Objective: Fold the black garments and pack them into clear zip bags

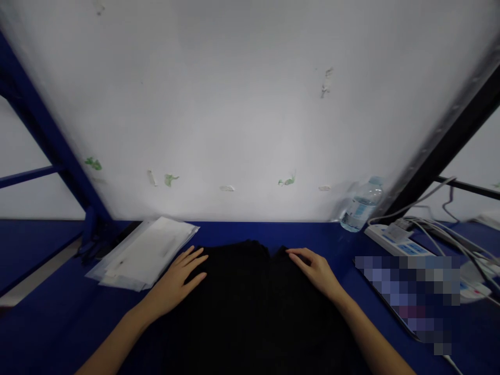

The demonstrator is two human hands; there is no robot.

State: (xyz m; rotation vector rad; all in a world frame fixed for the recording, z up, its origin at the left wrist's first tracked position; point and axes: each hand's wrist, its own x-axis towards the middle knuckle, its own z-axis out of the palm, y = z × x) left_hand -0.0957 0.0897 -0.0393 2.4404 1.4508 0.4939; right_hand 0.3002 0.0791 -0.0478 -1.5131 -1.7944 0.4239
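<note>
A black cloth (253, 307), perhaps a garment, lies spread on the blue table (230, 230) in front of me, and its near end runs out of the picture. My left hand (177, 278) rests on its upper left edge, fingers spread and flat. At the upper right, my right hand (318, 271) pinches a corner of the cloth between thumb and fingers. Between the two hands, the far edge is uneven, with a small notch to the right of the middle. The cloth is too dark to show its seams or exact kind.
Clear plastic bags with white sheets (144, 252) lie left of my left hand. To the right are a water bottle (359, 208), a power strip (398, 242) with cables, and a phone-like device (406, 297) with a pixelated screen. A white wall (250, 114) stands behind.
</note>
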